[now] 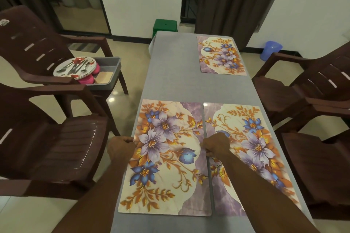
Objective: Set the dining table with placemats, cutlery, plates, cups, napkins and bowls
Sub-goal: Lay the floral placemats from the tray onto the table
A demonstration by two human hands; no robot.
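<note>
Three floral placemats lie on the grey-clothed table [170,73]. The near left placemat [170,179] is pinched at both long edges: my left hand [121,147] holds its left edge and my right hand [216,145] holds its right edge. Beside it lies the near right placemat [251,138], partly under my right forearm. A far right placemat [221,56] lies alone. On the left chair a grey tray [111,66] holds plates [62,72] with cutlery [75,67] on top, pink cups [87,80] and a beige napkin stack [104,77].
Brown plastic chairs flank the table: a near left chair [56,147], a far left chair [37,47] under the tray, and chairs on the right [312,89]. A green stool [165,26] stands past the table's far end, a blue bin [270,50] by the wall.
</note>
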